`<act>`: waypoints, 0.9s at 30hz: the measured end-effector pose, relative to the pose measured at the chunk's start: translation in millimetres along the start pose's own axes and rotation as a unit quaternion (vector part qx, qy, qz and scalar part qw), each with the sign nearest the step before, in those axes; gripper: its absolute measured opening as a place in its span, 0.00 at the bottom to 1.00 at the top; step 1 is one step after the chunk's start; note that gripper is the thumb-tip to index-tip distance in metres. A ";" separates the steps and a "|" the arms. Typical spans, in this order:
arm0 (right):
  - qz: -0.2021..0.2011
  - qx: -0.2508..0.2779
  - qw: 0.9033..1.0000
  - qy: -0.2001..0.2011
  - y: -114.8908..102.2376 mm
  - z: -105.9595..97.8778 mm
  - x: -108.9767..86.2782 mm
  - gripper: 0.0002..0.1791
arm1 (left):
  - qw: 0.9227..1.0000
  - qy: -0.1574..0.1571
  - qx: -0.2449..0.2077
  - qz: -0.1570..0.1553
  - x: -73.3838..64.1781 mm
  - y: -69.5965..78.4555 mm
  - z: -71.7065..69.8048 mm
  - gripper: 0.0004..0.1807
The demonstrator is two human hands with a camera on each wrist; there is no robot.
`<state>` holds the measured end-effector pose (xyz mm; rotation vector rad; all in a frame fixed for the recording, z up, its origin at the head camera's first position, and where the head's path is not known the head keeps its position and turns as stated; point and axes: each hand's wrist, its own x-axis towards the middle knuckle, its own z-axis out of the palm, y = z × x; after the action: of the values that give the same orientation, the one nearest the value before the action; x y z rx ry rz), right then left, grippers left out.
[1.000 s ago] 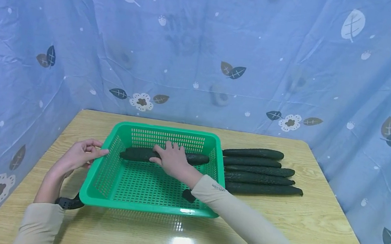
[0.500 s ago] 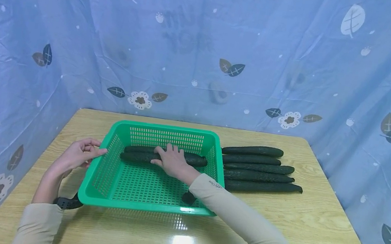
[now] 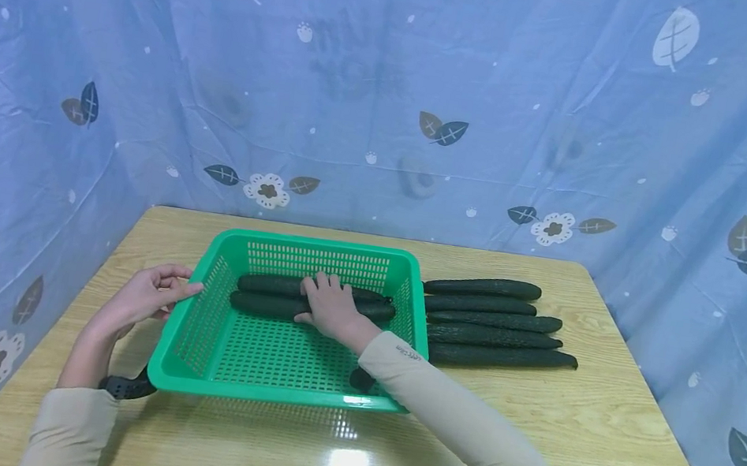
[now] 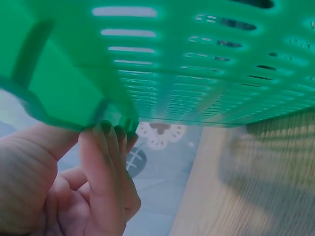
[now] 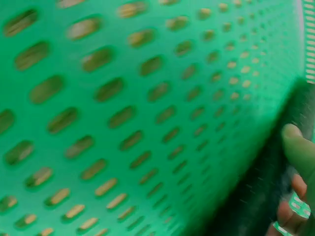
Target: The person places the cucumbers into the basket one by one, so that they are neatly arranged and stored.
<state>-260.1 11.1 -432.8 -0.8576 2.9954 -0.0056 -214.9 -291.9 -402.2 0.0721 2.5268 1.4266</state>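
A green plastic basket [image 3: 279, 397] with slotted walls stands on the table, left of centre. Two dark green cucumbers lie inside it, side by side and lengthwise: one at the back [image 3: 269, 284] and one in front [image 3: 266, 305]. My right hand [image 3: 332, 313] reaches in over the front wall and grips the front cucumber. In the right wrist view the thumb [image 5: 298, 147] rests along that cucumber [image 5: 256, 196], above the holed basket floor. My left hand [image 3: 153, 292] pinches the basket's left rim; in the left wrist view its fingers [image 4: 101, 182] meet the rim's edge from below.
Several more cucumbers [image 3: 495, 338] lie in a row on the wooden table [image 3: 590, 423], right beside the basket, their left ends hidden by its wall. A blue patterned curtain [image 3: 379, 90] encloses the table at the back and sides.
The gripped cucumber has come down slightly towards me, and the back cucumber now shows beside it. My right hand has shifted a little with it. The left hand keeps its place at the rim.
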 end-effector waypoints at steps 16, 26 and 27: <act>0.018 0.070 0.993 -0.088 14.2 -26.7 -3.1 0.27 | 0.999 -0.034 -0.002 0.005 -3.9 -8.1 -11.7 0.37; 0.009 0.119 0.989 -0.084 28.1 -49.6 -17.8 0.27 | 0.998 -0.052 -0.022 0.016 -6.3 -13.4 -13.6 0.37; 0.009 0.121 0.989 -0.082 30.2 -52.1 -20.5 0.27 | 0.998 -0.054 -0.023 0.018 -6.1 -13.2 -13.2 0.37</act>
<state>-260.1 47.4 -380.6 -0.7645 2.7737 -0.2793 -211.1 -310.9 -405.8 0.1816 2.4160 1.4521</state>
